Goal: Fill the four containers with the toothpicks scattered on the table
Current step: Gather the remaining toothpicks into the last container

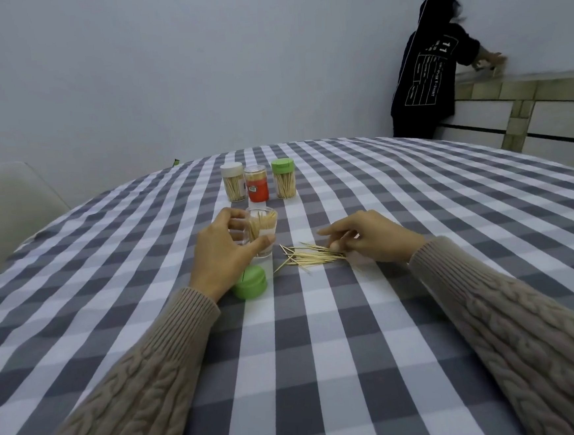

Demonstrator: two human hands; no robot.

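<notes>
My left hand [218, 257] grips an open clear container [262, 226] that stands upright and holds some toothpicks. Its green lid [250, 282] lies on the cloth just below that hand. A small pile of loose toothpicks [311, 256] lies to the right of the container. My right hand [366, 237] rests on the pile's right end, thumb and curled fingers pinching at the toothpicks. Three closed containers stand in a row further back: a white-lidded one [233, 182], a red-labelled one [256, 183] and a green-lidded one [284, 178], all showing toothpicks inside.
The table [415, 207] wears a grey and white checked cloth. A pale chair [6, 205] stands at the left edge. Another person in a dark hoodie [429, 75] stands at a tiled counter at the back right.
</notes>
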